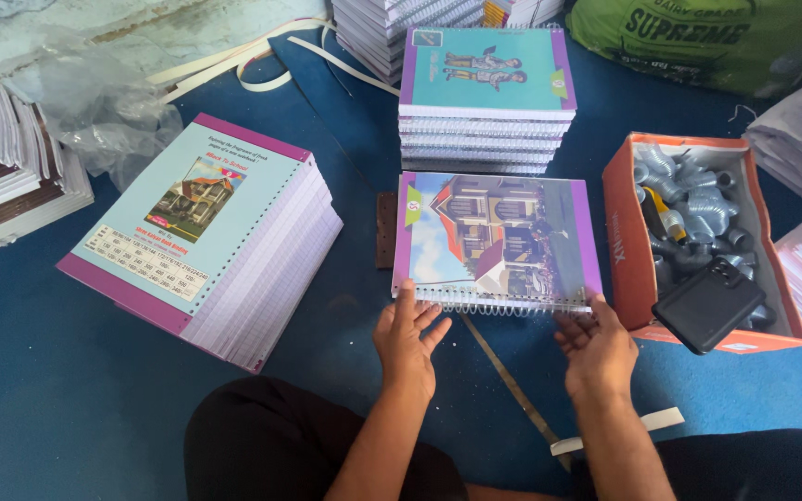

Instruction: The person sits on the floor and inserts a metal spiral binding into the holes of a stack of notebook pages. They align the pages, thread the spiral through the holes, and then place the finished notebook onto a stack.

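Head view: both hands, left hand [407, 336] and right hand [595, 345], rest spread, open fingers on the notebook's [497, 239] spiral edge.

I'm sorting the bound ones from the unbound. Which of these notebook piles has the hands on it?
The single notebook with the house cover, directly before the person: both hands touch its spiral edge.

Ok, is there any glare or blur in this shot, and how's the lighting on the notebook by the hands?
Head view: soft, even light with faint shadows; a pale sheen washes the right part of the notebook cover; the left hand and right hand at its spiral edge are sharp, no motion blur; the frame edges bow slightly from the wide lens.
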